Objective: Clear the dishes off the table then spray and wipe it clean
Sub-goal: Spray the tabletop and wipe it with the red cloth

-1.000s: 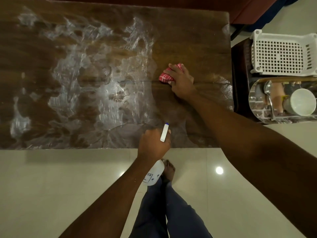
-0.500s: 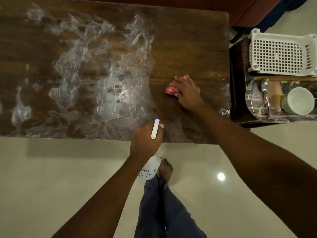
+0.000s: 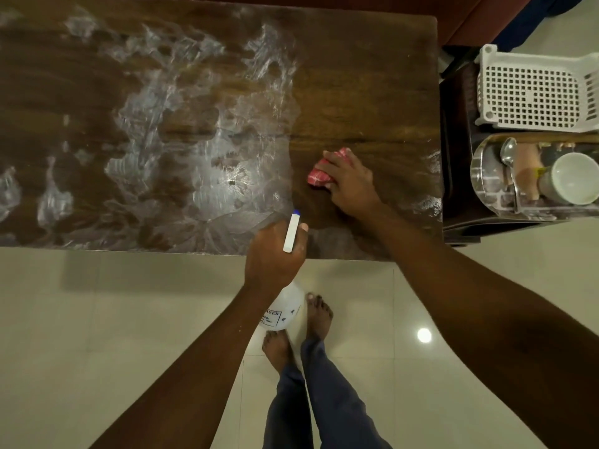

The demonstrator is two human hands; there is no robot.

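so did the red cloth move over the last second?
Yes. The right hand has drawn the red cloth toward the near edge of the table, closer to the person.

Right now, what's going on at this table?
A person is mid-wipe. The right hand grips a bunched pink cloth against the wooden table, and the left hand holds a white spray bottle at the near edge. Whitish spray streaks cover the left and middle. The patch around the cloth looks wiped. A cup and a spoon sit off to the right, beside a white basket.
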